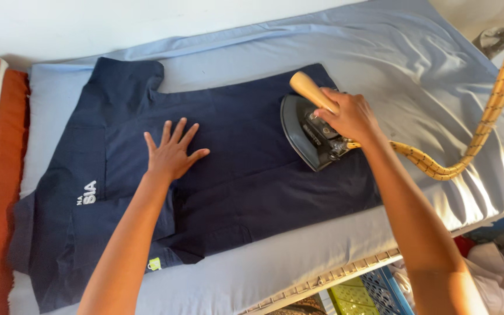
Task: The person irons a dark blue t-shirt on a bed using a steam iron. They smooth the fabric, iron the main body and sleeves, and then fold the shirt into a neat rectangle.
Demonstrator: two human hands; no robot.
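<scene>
— Where is the dark navy cotton shirt (228, 169) laid?
— Flat, mid pale-blue padded board (415, 64).
— And the hands?
— Left hand (172, 153) is pressed down, fingers (177, 131) spread; right hand (351, 115) is clamped on the black wooden-handled iron (310, 135).

We see even, bright daylight; strong sun from the right glares on the pale blue sheet (491, 169) and yellow cord (500, 87). Shadows stay soft, focus sharp, edges slightly stretched.

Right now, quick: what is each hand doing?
Left hand: open, fingers spread flat on the navy shirt.
Right hand: closed around the iron's wooden handle.
</scene>
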